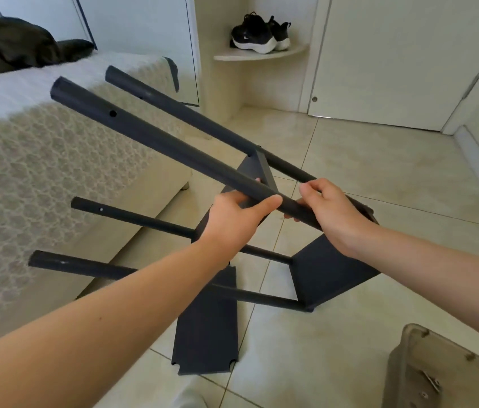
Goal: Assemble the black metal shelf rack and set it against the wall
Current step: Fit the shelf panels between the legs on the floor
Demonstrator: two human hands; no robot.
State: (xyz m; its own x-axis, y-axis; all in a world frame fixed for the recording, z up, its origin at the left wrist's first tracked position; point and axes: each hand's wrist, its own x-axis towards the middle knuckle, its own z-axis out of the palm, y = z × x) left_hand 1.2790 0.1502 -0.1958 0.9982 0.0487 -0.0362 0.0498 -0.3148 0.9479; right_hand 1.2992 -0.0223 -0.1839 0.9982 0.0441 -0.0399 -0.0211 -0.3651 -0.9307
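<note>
The black metal rack (329, 272) lies tipped on its side on the tile floor, its four tube posts pointing up and left. The nearest post (150, 139) runs across the middle of the view. My left hand (232, 222) grips that post from below, thumb on top. My right hand (332, 213) grips the same post just to the right, close to a shelf panel. A loose black shelf panel (205, 328) lies flat on the floor under my left forearm. Parts of the rack's middle shelf are hidden behind my hands.
A bed with a white textured cover (41, 160) fills the left side, dark clothing (5, 45) on it. A corner shelf holds black sneakers (258, 35). White doors (394, 60) stand at the back right. A beige plastic object (438, 372) sits at the lower right.
</note>
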